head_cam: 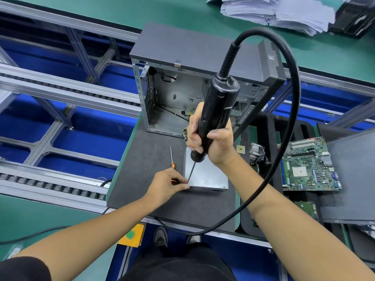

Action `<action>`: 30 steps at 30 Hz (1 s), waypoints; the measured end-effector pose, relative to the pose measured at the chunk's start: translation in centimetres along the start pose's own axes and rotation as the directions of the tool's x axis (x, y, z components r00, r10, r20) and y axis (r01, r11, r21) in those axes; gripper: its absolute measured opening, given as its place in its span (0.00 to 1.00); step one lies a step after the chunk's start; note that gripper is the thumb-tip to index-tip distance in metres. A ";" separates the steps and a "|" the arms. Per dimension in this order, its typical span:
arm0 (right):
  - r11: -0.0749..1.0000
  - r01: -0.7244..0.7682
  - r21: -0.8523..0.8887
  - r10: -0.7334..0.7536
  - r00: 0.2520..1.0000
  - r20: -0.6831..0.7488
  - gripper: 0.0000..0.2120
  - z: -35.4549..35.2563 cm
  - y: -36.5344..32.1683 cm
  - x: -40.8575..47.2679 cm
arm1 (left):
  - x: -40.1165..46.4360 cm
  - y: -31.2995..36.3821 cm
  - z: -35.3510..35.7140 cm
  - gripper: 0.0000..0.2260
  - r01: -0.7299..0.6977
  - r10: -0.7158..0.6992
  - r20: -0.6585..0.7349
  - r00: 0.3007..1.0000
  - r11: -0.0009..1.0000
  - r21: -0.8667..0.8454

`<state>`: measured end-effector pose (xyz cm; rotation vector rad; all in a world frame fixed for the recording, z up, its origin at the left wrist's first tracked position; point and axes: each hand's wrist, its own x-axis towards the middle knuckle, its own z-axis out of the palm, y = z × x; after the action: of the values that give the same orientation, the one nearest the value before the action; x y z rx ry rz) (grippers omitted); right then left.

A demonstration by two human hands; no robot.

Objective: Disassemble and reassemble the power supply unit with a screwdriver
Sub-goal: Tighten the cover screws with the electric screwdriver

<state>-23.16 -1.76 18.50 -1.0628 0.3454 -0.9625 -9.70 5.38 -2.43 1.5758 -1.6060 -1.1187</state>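
Right grip (211, 142) clasps electric screwdriver (218, 110), bit at PSU (207, 175) edge.

Open computer case (194, 63) behind mat; motherboard (308, 165) at right; paper stack (278, 13) far, blurred; yellow button box (133, 235) below.

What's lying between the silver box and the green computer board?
In the head view, a small square chip and a finned metal cooler lie between the power supply unit and motherboard.

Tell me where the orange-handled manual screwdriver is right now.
In the head view, the orange-handled screwdriver lies on the black mat, just left of the power supply unit, partly under the left hand.
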 end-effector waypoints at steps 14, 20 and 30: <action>0.988 -0.127 0.089 0.109 0.978 0.180 0.24 -0.1 1.2 -0.2 | -0.4 0.1 0.3 0.07 -0.046 0.047 -0.051 0.998 0.999 0.020; 0.978 -0.152 0.145 0.117 0.967 0.226 0.21 -0.5 1.3 0.0 | -0.5 0.0 0.6 0.09 -0.013 0.011 -0.075 0.997 0.999 -0.035; 0.980 -0.124 0.155 0.105 0.987 0.125 0.19 -2.1 0.4 -0.1 | -0.4 -0.4 0.3 0.13 -0.085 0.088 -0.030 0.996 0.993 0.086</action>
<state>-24.37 -2.84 17.18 -0.9352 0.2249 -0.8079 -9.79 5.82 -2.85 1.5544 -1.7023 -0.9845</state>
